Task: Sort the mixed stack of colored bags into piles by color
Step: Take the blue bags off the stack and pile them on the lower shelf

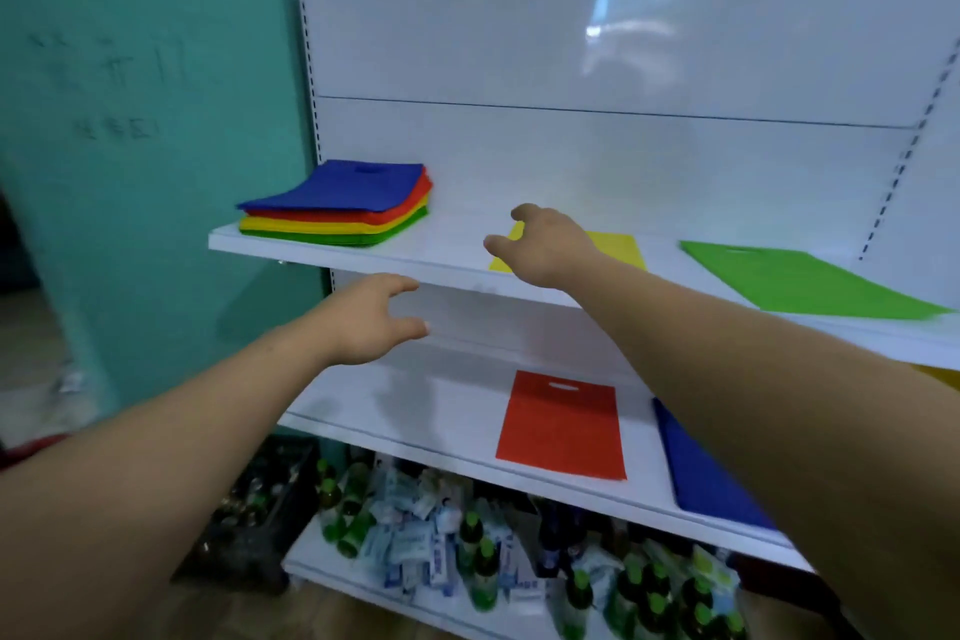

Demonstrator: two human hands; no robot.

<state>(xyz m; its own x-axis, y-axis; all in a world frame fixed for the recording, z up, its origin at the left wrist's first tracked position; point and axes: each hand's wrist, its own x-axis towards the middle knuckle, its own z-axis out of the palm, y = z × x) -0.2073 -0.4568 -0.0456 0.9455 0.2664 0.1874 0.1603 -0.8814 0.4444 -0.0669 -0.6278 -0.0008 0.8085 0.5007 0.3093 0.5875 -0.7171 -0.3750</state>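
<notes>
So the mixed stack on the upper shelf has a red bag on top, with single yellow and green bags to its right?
No: the stack has a blue bag on top, red under it, as the head view shows. The yellow bag and green bag do lie to its right.

One head-worn wide view faces forward and slightly down, close to white shelves [447,244]; edges look somewhat blurred.

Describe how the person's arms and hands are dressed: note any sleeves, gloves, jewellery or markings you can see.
The left hand and right hand are bare: no gloves, rings, watch or bracelet show. The left forearm and right forearm are uncovered too, with no sleeve edge in view. No markings are visible.
</notes>
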